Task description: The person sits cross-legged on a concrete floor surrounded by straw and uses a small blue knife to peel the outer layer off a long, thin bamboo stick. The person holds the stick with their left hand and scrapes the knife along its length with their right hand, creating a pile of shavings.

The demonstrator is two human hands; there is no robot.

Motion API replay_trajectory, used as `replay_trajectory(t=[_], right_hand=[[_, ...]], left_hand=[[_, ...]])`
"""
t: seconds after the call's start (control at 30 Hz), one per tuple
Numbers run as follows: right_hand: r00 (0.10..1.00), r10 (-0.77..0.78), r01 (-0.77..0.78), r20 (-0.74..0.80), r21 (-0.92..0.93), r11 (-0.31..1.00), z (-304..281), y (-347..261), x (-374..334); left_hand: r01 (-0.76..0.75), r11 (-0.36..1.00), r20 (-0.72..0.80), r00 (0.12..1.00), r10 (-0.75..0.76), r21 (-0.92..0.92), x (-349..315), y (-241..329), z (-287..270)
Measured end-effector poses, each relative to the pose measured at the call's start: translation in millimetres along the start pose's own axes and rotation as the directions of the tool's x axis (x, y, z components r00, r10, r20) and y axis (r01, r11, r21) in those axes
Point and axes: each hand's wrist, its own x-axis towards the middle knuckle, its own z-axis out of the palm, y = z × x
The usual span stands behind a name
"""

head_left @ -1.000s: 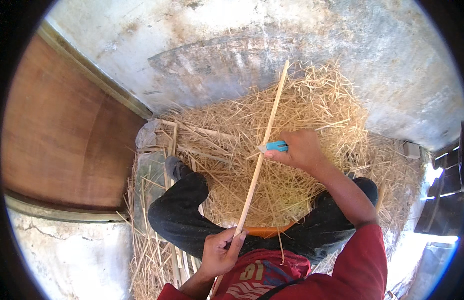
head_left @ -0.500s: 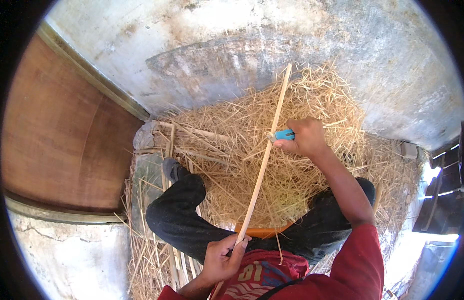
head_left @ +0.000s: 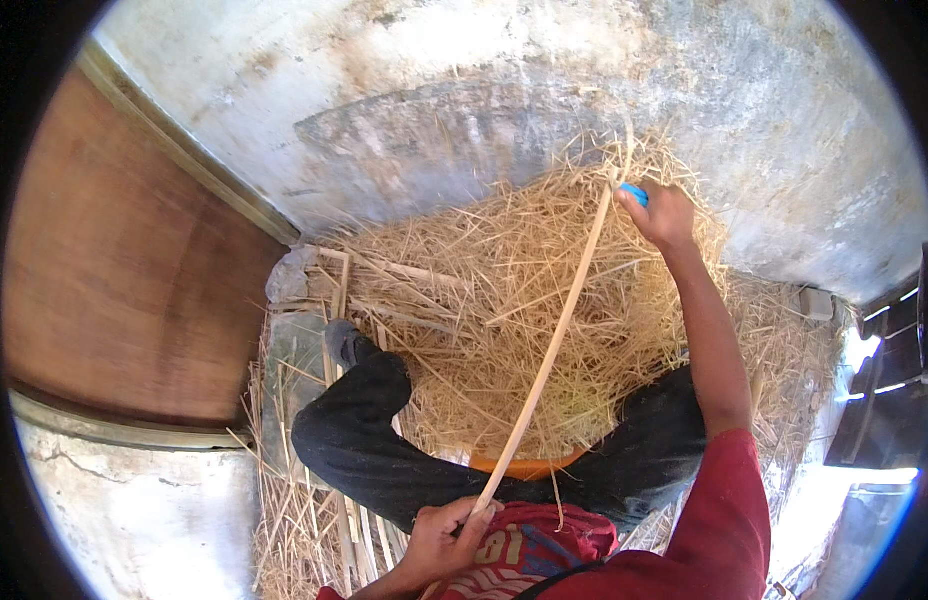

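A long, pale bamboo strip (head_left: 556,350) slants from my lap up toward the far wall. Its lower end is gripped by my left hand (head_left: 444,540), thumb and fingers closed round it near my belly. Farther out, my right hand (head_left: 666,214) is closed on a blue utility knife (head_left: 634,193). The knife's head meets the strip close to its far end; the blade itself is too small to make out. A thin sliver (head_left: 629,140) stands up past that point.
A large heap of straw-coloured shavings (head_left: 524,270) lies between my legs and against the stained wall (head_left: 414,130). An orange rim (head_left: 524,467) shows at its near side. Several more strips (head_left: 356,530) lie by my left leg. A brown wooden panel (head_left: 124,250) stands at left.
My right hand and the knife have slid outward along the strip, up and to the right. The strip's far end has swung right. My left hand has barely moved.
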Motion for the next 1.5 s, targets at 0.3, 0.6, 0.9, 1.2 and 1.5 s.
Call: replay_trajectory(t=[0.3, 0.6, 0.9, 1.2, 1.5], right_hand=[[0.805, 0.323, -0.396, 0.497, 0.045, 0.917, -34.0, -30.7, 12.1], [0.691, -0.526, 0.265, 0.496, 0.503, 0.823, -90.3, -169.2, -88.5], [0.748, -0.496, 0.244, 0.441, 0.513, 0.823, -75.5, -174.0, -91.6], [0.805, -0.577, 0.49, 0.142, 0.391, 0.779, -49.3, -150.8, -72.6], [0.943, -0.043, 0.009, 0.33, 0.105, 0.994, -10.4, -60.8, -16.8]], left_hand=[[0.154, 0.958, -0.179, 0.963, -0.201, -0.243, 25.9, -26.7, -17.0], [-0.068, 0.931, -0.122, 0.992, 0.026, -0.359, 88.9, 12.8, -15.6], [-0.157, 0.97, -0.214, 0.97, 0.116, -0.184, 82.3, 17.0, -11.0], [-0.193, 0.981, -0.231, 0.954, 0.192, 0.021, 75.5, 32.3, -9.1], [-0.135, 0.991, -0.109, 0.985, 0.134, 0.003, 49.1, 17.0, -1.2]])
